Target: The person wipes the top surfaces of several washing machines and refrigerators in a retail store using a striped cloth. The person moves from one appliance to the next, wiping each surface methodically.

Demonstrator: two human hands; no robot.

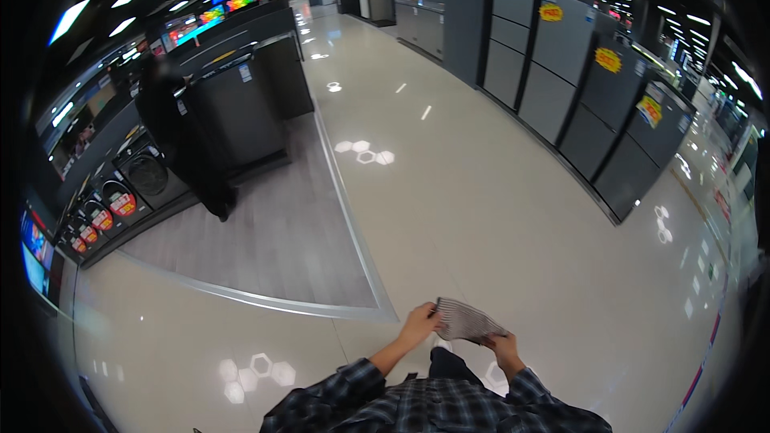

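Observation:
A small grey-brown striped cloth (467, 322) is stretched between my two hands in front of my body, at the bottom middle of the head view. Its left edge is pinched in my left hand (420, 325), fingers closed on it. At the lower right corner of the cloth, my right hand (504, 348) is also closed on it. The cloth sags a little and hangs in the air above the floor. My plaid sleeves cover both forearms.
Shiny beige tiles (449, 192) run ahead. Grey refrigerators (553, 52) line the right. On the left, a wood-look floor section (273, 224) has a metal edge strip; a person in black (180, 128) stands there beside dark cabinets and washing machines (144, 172).

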